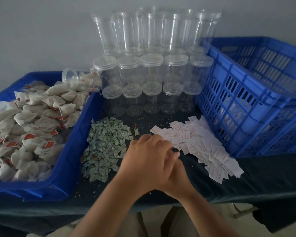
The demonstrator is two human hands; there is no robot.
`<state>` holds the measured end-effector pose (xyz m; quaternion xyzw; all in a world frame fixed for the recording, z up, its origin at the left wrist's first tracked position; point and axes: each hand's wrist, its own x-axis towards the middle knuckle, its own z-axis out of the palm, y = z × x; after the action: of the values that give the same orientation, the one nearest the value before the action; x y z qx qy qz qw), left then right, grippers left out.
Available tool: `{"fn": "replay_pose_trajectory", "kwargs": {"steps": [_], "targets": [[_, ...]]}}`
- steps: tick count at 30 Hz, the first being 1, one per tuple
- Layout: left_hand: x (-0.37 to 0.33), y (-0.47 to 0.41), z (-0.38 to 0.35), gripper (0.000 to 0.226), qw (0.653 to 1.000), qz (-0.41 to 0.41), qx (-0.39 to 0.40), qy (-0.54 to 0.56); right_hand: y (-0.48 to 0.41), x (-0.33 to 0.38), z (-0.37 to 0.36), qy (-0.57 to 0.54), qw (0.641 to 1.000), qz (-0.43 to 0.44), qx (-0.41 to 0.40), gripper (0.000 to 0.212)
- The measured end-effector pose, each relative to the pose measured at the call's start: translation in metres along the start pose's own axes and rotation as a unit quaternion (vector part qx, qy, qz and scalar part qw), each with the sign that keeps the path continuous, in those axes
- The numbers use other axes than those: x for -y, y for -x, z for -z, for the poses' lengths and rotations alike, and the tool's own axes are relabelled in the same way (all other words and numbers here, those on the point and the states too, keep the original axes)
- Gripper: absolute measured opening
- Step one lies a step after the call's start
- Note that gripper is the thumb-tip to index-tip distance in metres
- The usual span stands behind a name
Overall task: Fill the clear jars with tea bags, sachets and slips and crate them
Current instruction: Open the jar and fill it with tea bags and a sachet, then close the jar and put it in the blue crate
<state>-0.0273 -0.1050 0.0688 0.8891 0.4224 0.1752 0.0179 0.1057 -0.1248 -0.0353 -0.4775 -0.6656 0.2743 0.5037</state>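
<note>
My left hand (147, 156) lies across my right hand (179, 178) at the near edge of the white slips (203, 144), between them and the green sachets (106, 146). My left fingers bend down toward the slips and hide their tips. Most of my right hand is covered, so what either hand holds is hidden. Tea bags (32, 120) with red tags fill a blue tray (70, 151) on the left. One clear jar (79, 79) lies on its side on the tea bags with bags inside. Stacked clear jars (152, 74) stand at the back.
An empty blue slatted crate (246, 100) sits at the right on another crate. A dark cloth (203, 185) covers the table, with crumbs scattered on it. The table's front edge is just below my wrists. A grey wall rises behind the jars.
</note>
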Motion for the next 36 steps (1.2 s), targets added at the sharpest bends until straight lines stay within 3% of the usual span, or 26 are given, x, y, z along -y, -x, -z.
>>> {"fn": "replay_pose_trajectory", "kwargs": {"steps": [3, 5, 7, 9, 11, 13, 15, 19, 24, 27, 29, 32, 34, 36], "targets": [[0.039, 0.008, 0.005, 0.030, 0.973, -0.190, 0.036, 0.130, 0.000, -0.002, 0.003, -0.127, 0.989, -0.034, 0.063, 0.051], [0.055, 0.014, 0.011, 0.037, 0.965, -0.194, 0.075, 0.159, -0.002, -0.003, -0.001, -0.142, 0.986, -0.033, 0.078, 0.060], [0.050, 0.018, 0.014, 0.050, 0.981, -0.124, 0.076, 0.127, -0.003, -0.005, -0.003, -0.154, 0.986, -0.030, 0.063, 0.070], [0.034, 0.020, 0.011, 0.064, 0.989, 0.014, 0.069, 0.131, -0.004, -0.003, -0.005, -0.148, 0.988, -0.034, 0.033, 0.080], [0.015, 0.015, 0.004, 0.082, 0.969, 0.172, 0.075, 0.161, -0.005, 0.003, -0.007, -0.035, 0.999, -0.032, -0.007, 0.078], [0.002, 0.009, -0.006, 0.086, 0.975, 0.200, 0.040, 0.091, -0.003, 0.005, -0.007, 0.041, 0.999, -0.010, -0.026, 0.067], [-0.001, 0.007, -0.011, 0.073, 0.987, 0.152, -0.010, 0.045, -0.001, 0.007, -0.003, 0.021, 0.999, -0.027, -0.023, 0.063], [0.021, 0.005, -0.010, 0.054, 0.994, 0.040, -0.003, 0.105, 0.002, 0.000, 0.003, -0.055, 0.998, -0.037, -0.012, 0.078], [0.034, -0.002, -0.003, 0.049, 0.992, -0.018, 0.016, 0.128, 0.000, 0.000, 0.003, -0.068, 0.996, -0.061, -0.003, 0.076], [0.032, -0.004, 0.001, 0.061, 0.991, -0.034, 0.020, 0.126, -0.001, 0.007, 0.003, -0.071, 0.996, -0.058, -0.001, 0.081], [0.025, -0.005, 0.007, 0.065, 0.988, -0.033, -0.017, 0.150, -0.003, 0.018, 0.010, -0.030, 0.999, -0.044, 0.006, 0.080], [0.013, -0.014, 0.025, 0.068, 0.988, -0.048, -0.048, 0.138, -0.012, 0.041, 0.031, 0.142, 0.990, 0.006, -0.024, 0.086], [0.000, -0.023, 0.039, 0.073, 0.991, -0.078, -0.048, 0.101, -0.019, 0.065, 0.051, 0.143, 0.989, -0.037, -0.022, 0.102], [-0.016, -0.034, 0.053, 0.078, 0.989, -0.103, -0.064, 0.081, -0.026, 0.088, 0.072, 0.144, 0.989, -0.044, 0.009, 0.100]]}}
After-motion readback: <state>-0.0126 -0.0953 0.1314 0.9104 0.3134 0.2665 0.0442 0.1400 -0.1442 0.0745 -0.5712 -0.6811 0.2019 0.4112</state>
